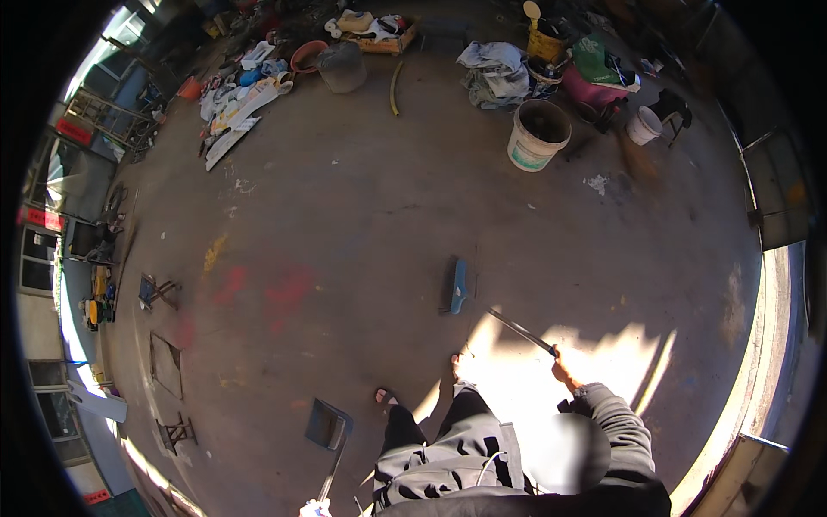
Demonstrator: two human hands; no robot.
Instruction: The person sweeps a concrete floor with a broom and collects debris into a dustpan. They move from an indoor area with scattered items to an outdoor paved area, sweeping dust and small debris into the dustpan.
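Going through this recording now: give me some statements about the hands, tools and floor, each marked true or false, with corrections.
1. The right hand grips a long stick slanting toward a blue broom head. True.
2. The left hand is empty. False: it holds a dustpan by its handle.
3. The dustpan is right of the broom head in the picture. False: it is left of it.
4. A large white bucket stands upright beyond the broom head. True.
5. The floor near the right hand is all in shadow. False: bright light falls there.
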